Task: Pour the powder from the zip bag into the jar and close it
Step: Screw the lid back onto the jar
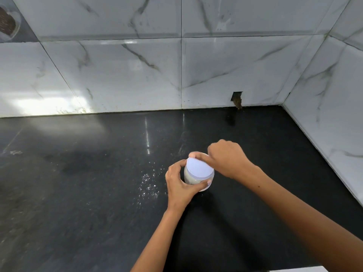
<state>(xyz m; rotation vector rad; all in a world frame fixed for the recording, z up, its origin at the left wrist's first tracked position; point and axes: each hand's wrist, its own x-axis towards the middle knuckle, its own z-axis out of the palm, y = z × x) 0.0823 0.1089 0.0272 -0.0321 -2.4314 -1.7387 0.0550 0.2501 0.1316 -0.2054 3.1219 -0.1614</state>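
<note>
A small clear jar with white powder inside stands on the black countertop. A pale lilac lid sits on top of it. My left hand wraps around the jar's body from the left and front. My right hand reaches in from the right, its fingers pinching the lid's far rim. No zip bag is in view.
Spilled white powder is scattered on the counter just left of the jar. Marble-look tiled walls close off the back and right side. A small dark hole sits at the wall's base. A container of dark grains shows at top left.
</note>
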